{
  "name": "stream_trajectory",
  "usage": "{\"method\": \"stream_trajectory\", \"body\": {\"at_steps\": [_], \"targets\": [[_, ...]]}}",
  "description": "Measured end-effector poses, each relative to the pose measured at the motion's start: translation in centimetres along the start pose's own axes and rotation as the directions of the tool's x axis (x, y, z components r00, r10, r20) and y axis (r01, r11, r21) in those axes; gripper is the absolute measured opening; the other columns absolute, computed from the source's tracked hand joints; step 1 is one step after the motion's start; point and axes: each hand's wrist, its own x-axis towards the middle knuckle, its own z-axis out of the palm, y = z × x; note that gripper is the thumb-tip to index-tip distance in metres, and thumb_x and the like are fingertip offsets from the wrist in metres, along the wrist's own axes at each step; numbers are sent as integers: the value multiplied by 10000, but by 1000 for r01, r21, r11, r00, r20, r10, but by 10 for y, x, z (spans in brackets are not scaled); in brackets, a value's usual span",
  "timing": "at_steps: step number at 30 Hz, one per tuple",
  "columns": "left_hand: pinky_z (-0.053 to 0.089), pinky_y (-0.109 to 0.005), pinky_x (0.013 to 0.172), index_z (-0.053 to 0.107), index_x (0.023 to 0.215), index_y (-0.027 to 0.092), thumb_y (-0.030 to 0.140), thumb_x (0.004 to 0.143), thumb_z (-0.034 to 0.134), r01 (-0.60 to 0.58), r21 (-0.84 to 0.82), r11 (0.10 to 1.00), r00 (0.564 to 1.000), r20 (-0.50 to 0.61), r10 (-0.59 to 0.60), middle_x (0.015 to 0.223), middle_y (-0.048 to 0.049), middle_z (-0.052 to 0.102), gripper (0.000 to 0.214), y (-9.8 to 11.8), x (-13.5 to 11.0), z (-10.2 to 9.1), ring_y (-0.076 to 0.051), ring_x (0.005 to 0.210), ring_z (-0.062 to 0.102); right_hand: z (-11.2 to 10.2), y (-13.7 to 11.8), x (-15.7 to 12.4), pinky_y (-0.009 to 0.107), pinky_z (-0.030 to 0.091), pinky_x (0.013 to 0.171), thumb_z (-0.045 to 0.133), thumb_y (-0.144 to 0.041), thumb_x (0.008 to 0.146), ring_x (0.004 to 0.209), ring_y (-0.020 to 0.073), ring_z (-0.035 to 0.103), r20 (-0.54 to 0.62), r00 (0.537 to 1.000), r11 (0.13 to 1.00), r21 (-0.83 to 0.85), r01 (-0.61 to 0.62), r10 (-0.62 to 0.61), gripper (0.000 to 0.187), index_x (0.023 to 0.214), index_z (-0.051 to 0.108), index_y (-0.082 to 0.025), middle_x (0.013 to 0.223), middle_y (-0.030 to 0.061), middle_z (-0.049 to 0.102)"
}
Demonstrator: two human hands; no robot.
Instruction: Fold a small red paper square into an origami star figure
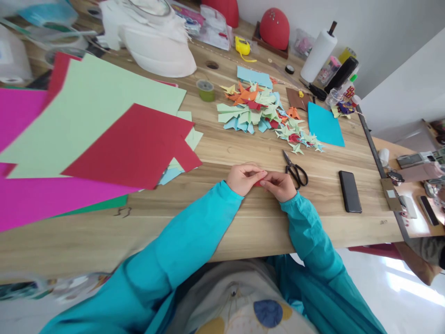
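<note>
A small piece of red paper (257, 183) shows between my two hands, low over the wooden table. My left hand (244, 178) pinches it from one side with thumb and finger. From the other side my right hand (280, 185) closes on it too, fingertips meeting the left ones. Most of the paper is covered by my fingers, so its folds cannot be made out. Black-handled scissors (295, 170) lie just beyond my right hand, tips pointing away. Past them sits a pile of folded paper pieces (259, 110) in green, orange, red and blue.
Large red (134, 144), pale green and magenta sheets (69, 199) cover the left side. A phone (350, 191) and a blue square sheet (325, 124) lie on the right. Farther back are a tape roll (205, 90), a yellow tape measure (242, 47) and a paper-towel roll (319, 55).
</note>
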Motion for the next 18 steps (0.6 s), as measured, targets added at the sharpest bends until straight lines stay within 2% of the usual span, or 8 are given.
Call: {"method": "stream_trajectory", "body": {"at_steps": [7,10,13,15,18], "targets": [[429,-259,573,662,553,165,394,650,663,60,-21,998,997,47,-59,590,-15,596,248,7,0,-3,-134,595,529,2,-1,-1,220,346,433,665,-426,679,422,81,430,25,999,1000,2,-24,24,284,623,574,-164,490,-26,537],[456,-267,586,673,591,153,480,650,647,198,-128,972,980,12,-198,624,-32,635,334,5,1,-2,-142,604,564,0,-4,0,221,354,429,664,-446,671,421,82,439,-4,1000,1000,5,-26,26,307,602,572,-162,478,-24,541],[499,-298,622,694,679,149,545,619,649,330,-286,900,940,14,-340,655,-50,670,404,1,3,-1,-164,630,611,-2,-6,1,227,381,442,667,-451,664,428,89,470,-49,998,999,36,-25,26,308,598,571,-166,479,-19,556],[519,-322,661,703,716,144,513,562,708,341,-301,891,939,62,-338,704,-62,691,400,-1,4,0,-181,672,633,-3,-6,1,231,397,451,675,-451,654,431,94,490,-83,996,998,62,-29,34,304,603,576,-168,479,-18,564],[533,-350,705,706,734,137,388,441,804,274,-226,935,960,123,-252,769,-72,708,398,-2,4,1,-199,713,647,-4,-7,2,231,407,443,684,-457,639,417,95,499,-107,992,991,123,-47,61,311,604,583,-165,465,-19,566]]}}
